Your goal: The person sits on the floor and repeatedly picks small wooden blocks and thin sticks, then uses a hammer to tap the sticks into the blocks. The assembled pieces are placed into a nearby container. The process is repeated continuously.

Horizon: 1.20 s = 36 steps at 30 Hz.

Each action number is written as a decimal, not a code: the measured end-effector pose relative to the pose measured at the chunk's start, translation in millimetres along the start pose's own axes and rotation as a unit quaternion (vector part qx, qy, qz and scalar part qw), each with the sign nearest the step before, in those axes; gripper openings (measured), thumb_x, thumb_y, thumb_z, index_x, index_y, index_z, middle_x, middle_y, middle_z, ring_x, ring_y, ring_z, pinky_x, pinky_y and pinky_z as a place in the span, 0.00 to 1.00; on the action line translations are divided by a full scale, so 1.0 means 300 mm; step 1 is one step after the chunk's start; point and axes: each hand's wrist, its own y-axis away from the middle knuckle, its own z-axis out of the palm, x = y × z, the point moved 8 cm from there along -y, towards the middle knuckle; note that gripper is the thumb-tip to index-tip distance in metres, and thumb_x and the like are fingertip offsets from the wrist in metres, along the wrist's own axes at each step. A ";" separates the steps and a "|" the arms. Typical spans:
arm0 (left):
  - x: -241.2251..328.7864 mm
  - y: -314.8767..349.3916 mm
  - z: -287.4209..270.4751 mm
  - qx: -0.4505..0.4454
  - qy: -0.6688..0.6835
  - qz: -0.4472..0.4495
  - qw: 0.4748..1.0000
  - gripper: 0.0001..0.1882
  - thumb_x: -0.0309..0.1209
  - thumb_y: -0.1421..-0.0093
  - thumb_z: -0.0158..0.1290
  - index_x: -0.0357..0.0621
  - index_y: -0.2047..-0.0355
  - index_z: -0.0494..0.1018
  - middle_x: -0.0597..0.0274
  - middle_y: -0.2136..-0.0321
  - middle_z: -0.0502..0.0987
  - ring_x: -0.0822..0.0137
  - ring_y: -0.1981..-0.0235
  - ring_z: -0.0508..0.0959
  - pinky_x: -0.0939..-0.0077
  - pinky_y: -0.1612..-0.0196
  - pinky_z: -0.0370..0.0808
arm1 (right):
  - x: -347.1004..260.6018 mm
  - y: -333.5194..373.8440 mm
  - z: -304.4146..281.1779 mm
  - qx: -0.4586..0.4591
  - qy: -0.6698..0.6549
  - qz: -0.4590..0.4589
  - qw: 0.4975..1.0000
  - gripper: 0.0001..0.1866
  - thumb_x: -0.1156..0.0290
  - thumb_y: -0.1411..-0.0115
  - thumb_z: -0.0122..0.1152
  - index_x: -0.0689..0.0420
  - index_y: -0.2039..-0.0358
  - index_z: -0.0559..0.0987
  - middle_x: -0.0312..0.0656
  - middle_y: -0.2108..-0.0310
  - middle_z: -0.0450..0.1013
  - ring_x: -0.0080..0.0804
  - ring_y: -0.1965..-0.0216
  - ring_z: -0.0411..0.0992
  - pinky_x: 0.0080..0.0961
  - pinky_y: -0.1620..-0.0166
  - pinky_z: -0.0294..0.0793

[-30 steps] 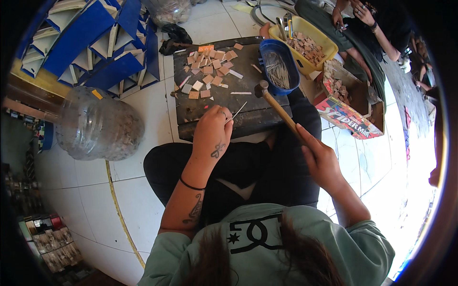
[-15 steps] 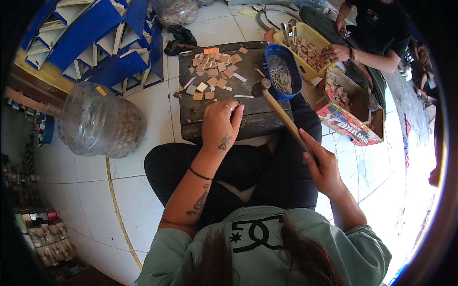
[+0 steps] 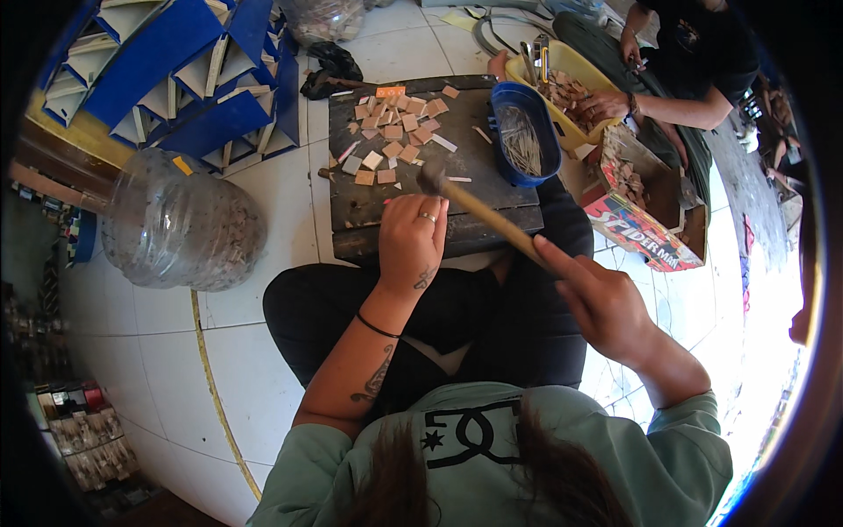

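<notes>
My right hand [image 3: 601, 303] grips a hammer by its wooden handle [image 3: 496, 220]. The dark hammer head [image 3: 433, 176] is just above and beyond the fingertips of my left hand [image 3: 409, 235]. That left hand rests on the near part of a dark wooden block table [image 3: 492, 195], its fingers pinched together. What they hold is hidden from view. Beyond it lie many small square wooden tiles [image 3: 392, 151] in a loose heap, with a few thin pale strips. At the right edge of the tabletop sits a blue oval container [image 3: 529, 171] of thin, nail-like pieces.
A person's hand [image 3: 606, 107] reaches into a yellow tub [image 3: 575, 48] of wooden pieces. Below it stands a printed cardboard box [image 3: 641, 230] with more pieces. To the left are a large clear plastic jar [image 3: 184, 220] and a stack of blue-and-white panels [image 3: 162, 66].
The hammer head has swung left, from near the blue container to above my left hand. My right hand has followed slightly. The other person's hand has shifted within the yellow tub.
</notes>
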 end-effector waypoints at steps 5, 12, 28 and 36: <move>0.008 -0.001 -0.003 0.020 -0.003 0.019 1.000 0.04 0.23 0.42 0.55 0.34 0.70 0.73 0.52 0.73 0.74 0.51 0.68 0.75 0.59 0.60 0.72 | -0.028 0.005 -0.022 -0.001 0.020 -0.019 1.000 0.34 0.84 0.42 0.55 0.55 0.35 0.63 0.48 0.75 0.68 0.45 0.76 0.70 0.38 0.70 0.70; 0.005 0.004 -0.001 0.018 -0.009 0.025 1.000 0.04 0.23 0.42 0.55 0.35 0.70 0.73 0.53 0.74 0.73 0.51 0.67 0.75 0.60 0.60 0.71 | -0.030 0.002 -0.026 0.019 0.034 -0.042 0.998 0.35 0.85 0.44 0.56 0.56 0.35 0.64 0.48 0.75 0.68 0.45 0.77 0.70 0.38 0.71 0.69; -0.010 0.013 0.015 0.014 0.003 0.025 1.000 0.04 0.24 0.42 0.56 0.37 0.71 0.73 0.54 0.74 0.73 0.50 0.68 0.74 0.59 0.58 0.72 | 0.050 -0.007 0.006 0.055 -0.051 0.013 0.997 0.33 0.79 0.40 0.54 0.49 0.34 0.62 0.48 0.72 0.69 0.47 0.73 0.72 0.39 0.68 0.72; -0.037 0.014 -0.005 -0.006 0.087 -0.023 0.996 0.05 0.24 0.42 0.57 0.38 0.66 0.79 0.57 0.71 0.77 0.57 0.68 0.76 0.66 0.60 0.72 | 0.185 -0.136 0.199 0.152 0.027 0.089 0.984 0.30 0.76 0.41 0.55 0.52 0.37 0.64 0.48 0.61 0.67 0.50 0.62 0.73 0.43 0.60 0.73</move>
